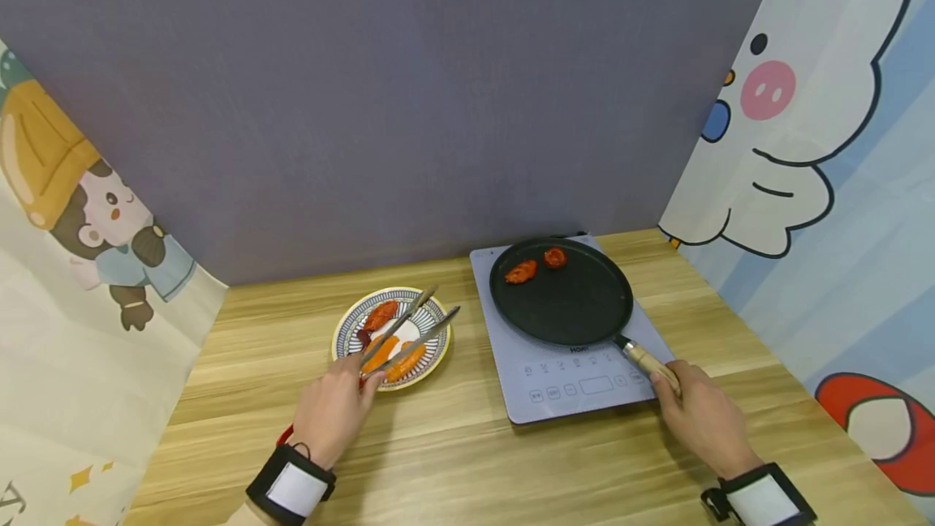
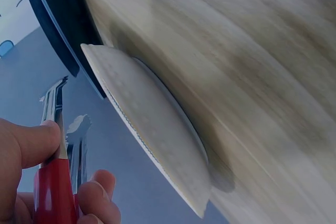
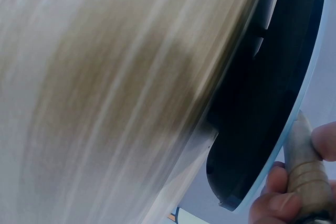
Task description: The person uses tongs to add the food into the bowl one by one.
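Note:
My left hand (image 1: 332, 408) holds metal tongs (image 1: 400, 321) by their red handles (image 2: 54, 192); the two arms stand apart above a round patterned plate (image 1: 392, 293). On the plate lie a reddish-brown food piece (image 1: 381, 315), a small dark red piece (image 1: 363, 338) and two orange pieces (image 1: 409, 362), partly hidden by the tongs. My right hand (image 1: 704, 412) grips the wooden handle (image 1: 652, 365) of a flat black frying pan (image 1: 577, 307). Two glossy red-brown food pieces (image 1: 522, 271) sit in its far left part. Whether the tongs touch any food, I cannot tell.
Under the pan is a light grey induction cooktop (image 1: 522, 408) with touch controls along its front. Both stand on a wood-grain table (image 1: 453, 461). A grey panel (image 1: 409, 104) rises behind, with cartoon-printed sheets (image 1: 803, 169) at either side.

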`<state>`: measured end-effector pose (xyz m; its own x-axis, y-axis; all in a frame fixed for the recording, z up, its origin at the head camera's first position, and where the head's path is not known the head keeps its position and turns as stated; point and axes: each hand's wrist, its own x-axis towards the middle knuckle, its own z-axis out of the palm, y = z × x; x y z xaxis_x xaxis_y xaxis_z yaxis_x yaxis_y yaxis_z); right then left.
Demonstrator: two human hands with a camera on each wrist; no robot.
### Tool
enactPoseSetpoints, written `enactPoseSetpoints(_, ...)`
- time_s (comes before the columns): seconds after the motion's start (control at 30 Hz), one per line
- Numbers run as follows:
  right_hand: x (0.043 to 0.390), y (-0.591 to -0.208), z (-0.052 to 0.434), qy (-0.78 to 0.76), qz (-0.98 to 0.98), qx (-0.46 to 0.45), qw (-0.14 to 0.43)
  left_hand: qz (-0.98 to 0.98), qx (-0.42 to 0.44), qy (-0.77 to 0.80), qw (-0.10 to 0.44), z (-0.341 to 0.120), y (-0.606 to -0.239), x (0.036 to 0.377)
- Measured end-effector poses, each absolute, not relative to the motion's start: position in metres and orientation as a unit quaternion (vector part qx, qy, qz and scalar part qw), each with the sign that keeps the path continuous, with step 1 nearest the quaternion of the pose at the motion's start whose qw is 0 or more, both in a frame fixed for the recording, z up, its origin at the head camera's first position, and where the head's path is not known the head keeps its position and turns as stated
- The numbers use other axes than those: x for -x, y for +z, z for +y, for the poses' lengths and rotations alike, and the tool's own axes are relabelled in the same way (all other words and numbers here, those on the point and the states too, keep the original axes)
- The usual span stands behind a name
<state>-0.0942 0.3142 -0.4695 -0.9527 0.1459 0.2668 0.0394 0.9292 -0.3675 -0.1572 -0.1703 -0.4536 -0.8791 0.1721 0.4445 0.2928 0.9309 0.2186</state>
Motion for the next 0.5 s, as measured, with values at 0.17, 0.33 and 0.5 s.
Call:
enactPoseSetpoints(0.17, 0.095, -0.469, 0.314, 0.182, -0.971, 0.046, 0.147, -0.961, 0.114, -0.143, 0.209, -0.178, -0.454, 0.155)
enactPoseSetpoints(0.33, 0.095, -0.469, 0.314, 0.182, -0.971, 0.046, 0.145, -0.966, 0.100, -0.137, 0.196, -0.186, -0.456, 0.153)
enactPoseSetpoints(0.5, 0.095, -0.469, 0.314, 0.184, -0.972, 0.049, 0.137, -0.966, 0.092, -0.139, 0.200, -0.193, -0.457, 0.152)
